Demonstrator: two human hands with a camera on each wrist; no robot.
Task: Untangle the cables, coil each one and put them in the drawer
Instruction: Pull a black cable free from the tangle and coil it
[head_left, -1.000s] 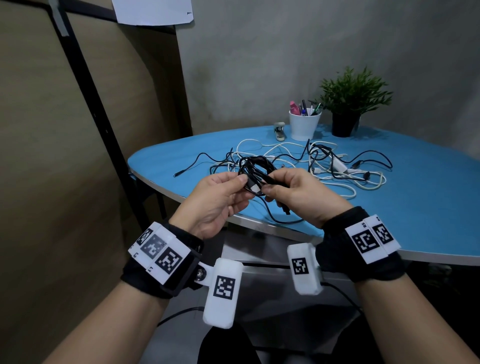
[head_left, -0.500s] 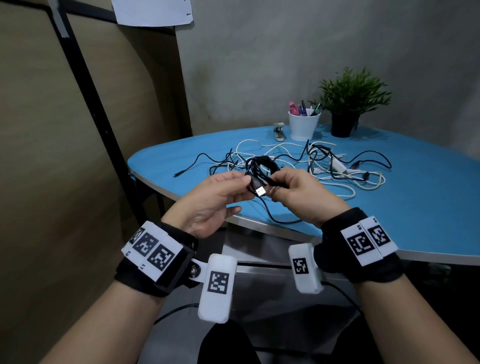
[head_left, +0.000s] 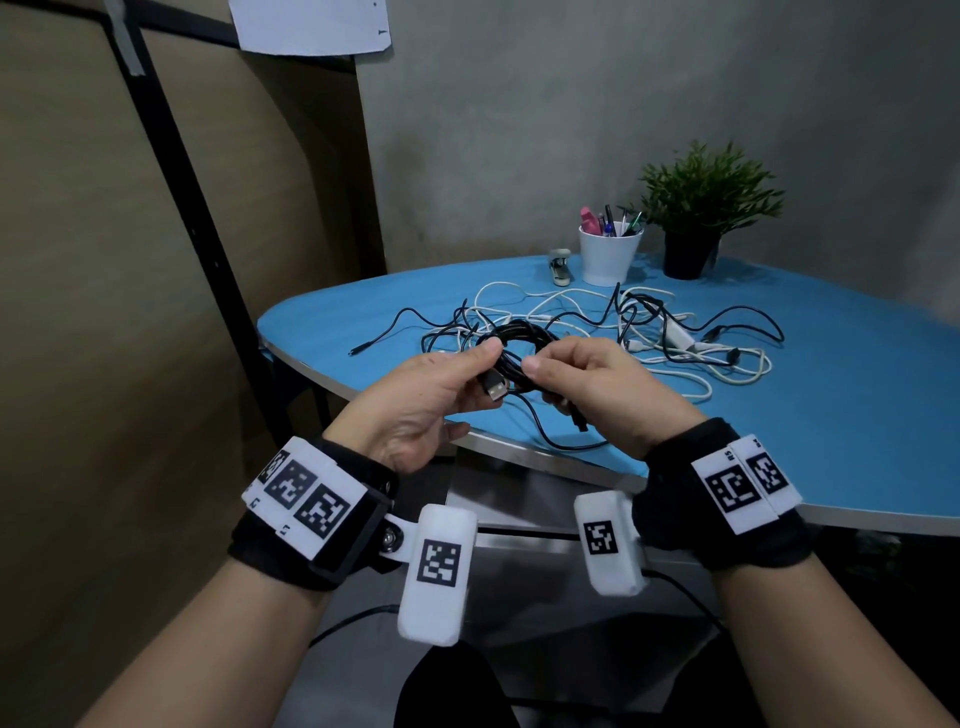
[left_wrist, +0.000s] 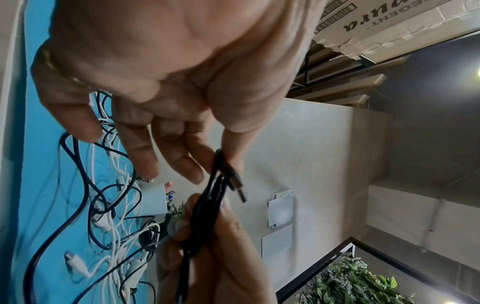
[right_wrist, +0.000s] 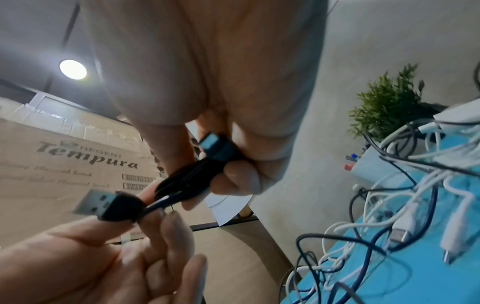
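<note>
A black cable coil (head_left: 519, 338) hangs in the air before the table's near edge, held by both hands. My left hand (head_left: 480, 374) pinches the cable just behind its USB plug (head_left: 496, 387), thumb on top. My right hand (head_left: 543, 384) grips the bundled loops (right_wrist: 189, 181), and a second connector (right_wrist: 210, 142) sticks out by its palm. A loose tail (head_left: 561, 441) droops below the hands. In the left wrist view the plug (left_wrist: 237, 183) points away from my thumb. A tangle of black and white cables (head_left: 649, 332) lies on the blue table (head_left: 831, 415). No drawer is in view.
A white pen cup (head_left: 610, 254), a potted plant (head_left: 701, 218) and a small stapler (head_left: 560, 265) stand at the table's back. A black frame post (head_left: 208, 249) and brown board stand to the left. A grey metal unit (head_left: 519, 499) sits under the table edge.
The USB plug has come out between my hands and now points toward me. My left thumb has moved up onto the cable behind it. The right hand keeps its grip on the coil.
</note>
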